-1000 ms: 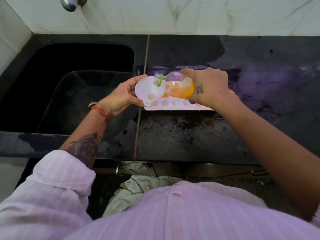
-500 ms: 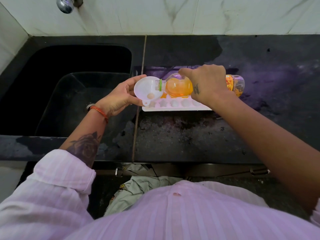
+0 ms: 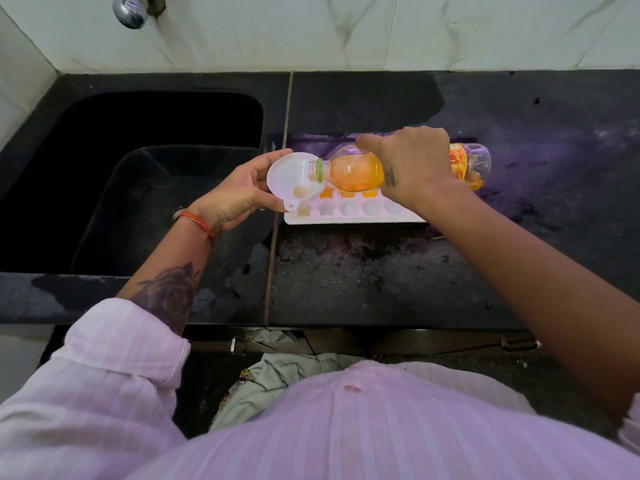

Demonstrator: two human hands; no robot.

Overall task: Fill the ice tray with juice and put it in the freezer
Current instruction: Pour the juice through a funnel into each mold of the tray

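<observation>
A white ice tray [image 3: 349, 216] with star and round moulds lies on the black counter, right of the sink. Some far-row moulds hold orange juice; most near-row ones look pale. My left hand [image 3: 239, 195] holds a white funnel [image 3: 294, 178] over the tray's left end. My right hand [image 3: 408, 164] grips a clear juice bottle [image 3: 356, 173] lying nearly level, its open neck with a green ring resting inside the funnel's bowl. Orange juice fills the bottle's neck end. The bottle's labelled base sticks out beyond my hand on the right.
A deep black sink [image 3: 138, 188] sits left of the tray, with a steel tap [image 3: 130, 10] on the tiled wall above. The black stone counter [image 3: 381, 278] is wet and stained. A cloth [image 3: 287, 372] hangs below the counter's front edge.
The bottle has tipped further toward level and its mouth has moved into the funnel. Its labelled base has come into view behind my right hand. The left hand and funnel stayed nearly still.
</observation>
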